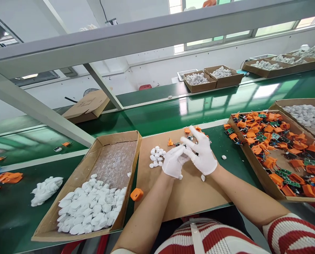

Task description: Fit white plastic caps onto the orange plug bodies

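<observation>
Both my hands wear white gloves and meet over a brown cardboard sheet (189, 192). My left hand (173, 162) is curled closed, its fingertips against those of my right hand (202, 150). The right hand pinches at that meeting point while its other fingers spread upward. What they hold between them is too small to name. A small heap of white plastic shells (156, 156) lies just left of my hands. A few orange plug parts with green circuit boards (187, 131) lie just beyond them.
A cardboard tray (80, 176) at left holds several white shells (90, 211). A cardboard box (255, 165) at right holds several orange plug parts. One orange piece (136, 194) lies beside the tray. A white glove bundle (45, 190) rests on the green belt. More boxes stand across the belt.
</observation>
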`<control>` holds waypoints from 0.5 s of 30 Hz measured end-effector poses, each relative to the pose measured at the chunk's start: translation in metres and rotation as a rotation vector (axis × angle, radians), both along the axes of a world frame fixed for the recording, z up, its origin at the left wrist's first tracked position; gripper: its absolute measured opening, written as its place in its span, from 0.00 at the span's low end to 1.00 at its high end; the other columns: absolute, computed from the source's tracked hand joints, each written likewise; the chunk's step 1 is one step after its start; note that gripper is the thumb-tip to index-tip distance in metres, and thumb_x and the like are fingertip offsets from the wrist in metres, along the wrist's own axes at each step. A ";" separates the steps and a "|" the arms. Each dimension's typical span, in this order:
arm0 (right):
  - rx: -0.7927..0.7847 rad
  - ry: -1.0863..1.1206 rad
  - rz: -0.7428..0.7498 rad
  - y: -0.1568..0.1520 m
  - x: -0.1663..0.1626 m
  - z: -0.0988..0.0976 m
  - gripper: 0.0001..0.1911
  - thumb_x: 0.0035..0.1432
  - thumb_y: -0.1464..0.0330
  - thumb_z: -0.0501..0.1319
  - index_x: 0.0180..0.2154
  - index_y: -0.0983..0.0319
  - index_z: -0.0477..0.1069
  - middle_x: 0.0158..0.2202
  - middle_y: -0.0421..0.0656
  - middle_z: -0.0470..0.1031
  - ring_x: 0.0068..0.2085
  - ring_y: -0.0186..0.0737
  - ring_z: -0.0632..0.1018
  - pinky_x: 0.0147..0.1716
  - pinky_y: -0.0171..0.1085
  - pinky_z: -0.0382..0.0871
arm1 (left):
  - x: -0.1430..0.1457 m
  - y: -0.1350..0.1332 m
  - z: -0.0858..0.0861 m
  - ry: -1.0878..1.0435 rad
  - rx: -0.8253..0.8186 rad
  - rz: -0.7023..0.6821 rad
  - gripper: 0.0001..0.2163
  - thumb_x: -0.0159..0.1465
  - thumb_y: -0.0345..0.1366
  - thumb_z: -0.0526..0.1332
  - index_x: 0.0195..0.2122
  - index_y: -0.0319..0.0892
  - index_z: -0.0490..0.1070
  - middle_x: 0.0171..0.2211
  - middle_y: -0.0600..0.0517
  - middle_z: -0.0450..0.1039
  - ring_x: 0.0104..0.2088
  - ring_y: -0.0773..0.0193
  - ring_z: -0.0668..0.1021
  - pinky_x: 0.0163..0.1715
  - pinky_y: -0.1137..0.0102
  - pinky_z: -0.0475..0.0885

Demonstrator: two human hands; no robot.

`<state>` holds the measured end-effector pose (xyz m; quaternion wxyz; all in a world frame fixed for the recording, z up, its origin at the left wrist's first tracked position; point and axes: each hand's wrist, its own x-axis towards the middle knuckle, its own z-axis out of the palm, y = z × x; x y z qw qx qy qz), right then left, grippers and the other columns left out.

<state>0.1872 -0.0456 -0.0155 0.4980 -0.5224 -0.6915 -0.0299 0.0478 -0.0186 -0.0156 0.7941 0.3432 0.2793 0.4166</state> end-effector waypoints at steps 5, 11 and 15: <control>-0.041 0.094 0.142 0.001 0.002 -0.002 0.09 0.62 0.64 0.60 0.41 0.53 0.79 0.50 0.41 0.78 0.59 0.50 0.70 0.59 0.53 0.63 | 0.003 -0.002 -0.001 -0.016 0.007 -0.031 0.13 0.49 0.37 0.72 0.34 0.37 0.78 0.37 0.43 0.79 0.46 0.46 0.79 0.48 0.55 0.75; -0.025 0.122 0.193 0.005 0.005 -0.005 0.18 0.64 0.60 0.58 0.54 0.54 0.74 0.58 0.45 0.72 0.58 0.49 0.70 0.58 0.51 0.65 | 0.005 -0.004 0.003 -0.029 0.037 -0.038 0.10 0.54 0.37 0.69 0.35 0.37 0.77 0.39 0.46 0.77 0.44 0.54 0.79 0.46 0.62 0.76; -0.035 0.090 0.187 0.006 0.005 -0.007 0.23 0.62 0.56 0.59 0.57 0.55 0.71 0.57 0.47 0.73 0.58 0.51 0.70 0.58 0.52 0.65 | 0.003 -0.003 0.005 -0.019 0.035 -0.030 0.10 0.55 0.39 0.68 0.36 0.39 0.78 0.37 0.46 0.77 0.43 0.54 0.79 0.44 0.63 0.76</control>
